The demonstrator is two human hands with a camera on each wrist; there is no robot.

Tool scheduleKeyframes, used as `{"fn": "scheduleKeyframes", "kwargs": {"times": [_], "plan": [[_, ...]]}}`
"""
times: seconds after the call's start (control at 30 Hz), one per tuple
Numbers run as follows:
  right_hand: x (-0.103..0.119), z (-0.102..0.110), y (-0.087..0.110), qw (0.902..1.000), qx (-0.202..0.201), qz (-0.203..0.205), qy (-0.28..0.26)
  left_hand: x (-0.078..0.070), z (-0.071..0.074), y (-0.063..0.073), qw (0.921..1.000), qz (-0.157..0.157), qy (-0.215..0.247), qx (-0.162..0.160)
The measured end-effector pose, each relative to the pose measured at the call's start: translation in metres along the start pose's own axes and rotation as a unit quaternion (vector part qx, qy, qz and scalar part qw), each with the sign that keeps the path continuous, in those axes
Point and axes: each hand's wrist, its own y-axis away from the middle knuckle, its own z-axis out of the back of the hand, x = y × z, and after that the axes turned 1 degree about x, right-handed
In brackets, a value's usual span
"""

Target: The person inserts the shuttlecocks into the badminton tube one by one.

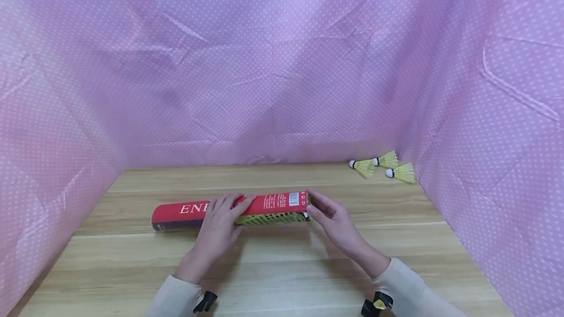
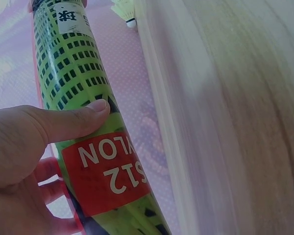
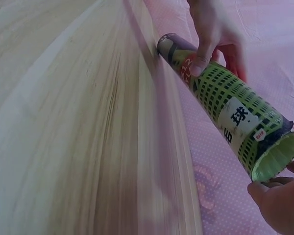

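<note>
A long shuttlecock tube (image 1: 273, 202), red on top with a green netted-pattern side, is held lengthwise above or on the table; I cannot tell whether it touches the wood. My left hand (image 1: 220, 219) grips it around the middle. In the left wrist view the thumb (image 2: 83, 117) presses along its green side above a red label. At the tube's right end is my right hand (image 1: 337, 221), thumb and fingers on opposite sides of the rim. The right wrist view shows this end uncapped, with a pale yellow-green inside (image 3: 274, 161); whether that is a shuttlecock skirt is unclear.
Three yellow shuttlecocks with white heads, one of them the nearest shuttlecock (image 1: 401, 172), lie at the table's back right corner. Pink dotted cloth (image 1: 273, 87) walls the wooden table (image 1: 282, 268) at the back and both sides.
</note>
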Motion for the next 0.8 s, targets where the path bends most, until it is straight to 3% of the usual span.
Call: {"fn": "scheduleKeyframes", "kwargs": {"times": [0.4,0.8], "plan": [[-0.004,0.017,0.004,0.9998,0.014,0.007,0.013,0.005,-0.002,0.002,0.9999,-0.013,-0.004,-0.006],[-0.006,0.021,0.002,0.9991,0.028,0.007,0.031,0.002,-0.001,0.002,0.9999,-0.01,-0.006,0.001]]}}
